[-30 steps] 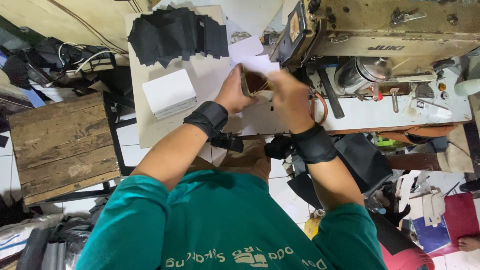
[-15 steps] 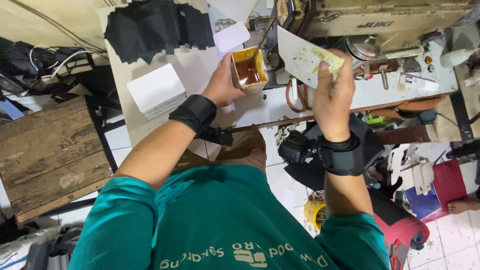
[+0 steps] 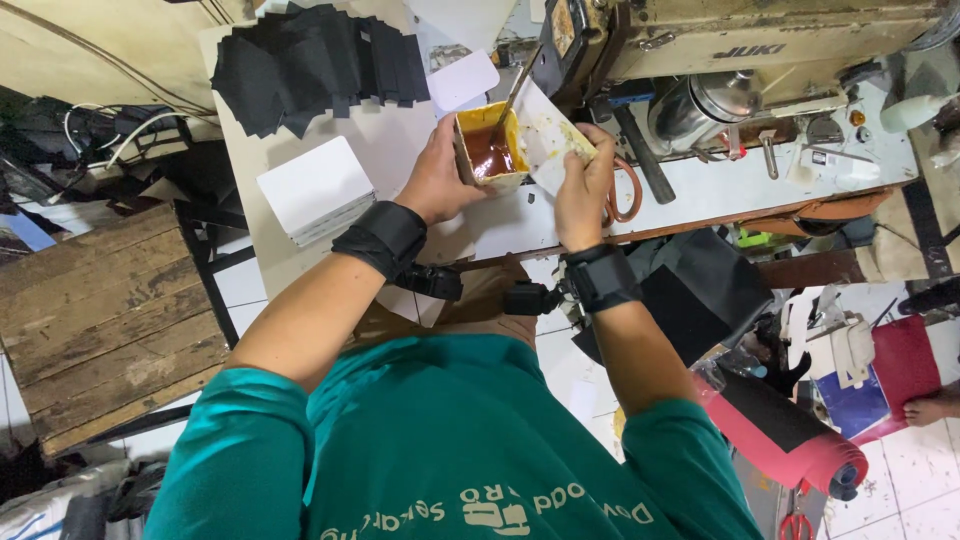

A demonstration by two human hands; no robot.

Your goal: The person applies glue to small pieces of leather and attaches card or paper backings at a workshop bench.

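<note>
- Yellow-smeared square tub (image 3: 487, 150) of brown glue, gripped at its near side by curled fingers of left hand (image 3: 437, 180), over the white table (image 3: 690, 195).
- Thin stick (image 3: 512, 98) standing in the glue, leaning right.
- White stained card (image 3: 555, 135) pinched at its edge by right hand (image 3: 585, 185), touching the tub's right side.
- Just left, white sheet stack (image 3: 315, 190); behind, black cut pieces (image 3: 315, 65).
- Right behind, sewing machine (image 3: 740, 50); orange-handled scissors (image 3: 625, 190) partly hidden by right hand.

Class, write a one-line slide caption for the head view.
Left hand holds a small tub of brown glue; right hand holds a white card beside it.
</note>
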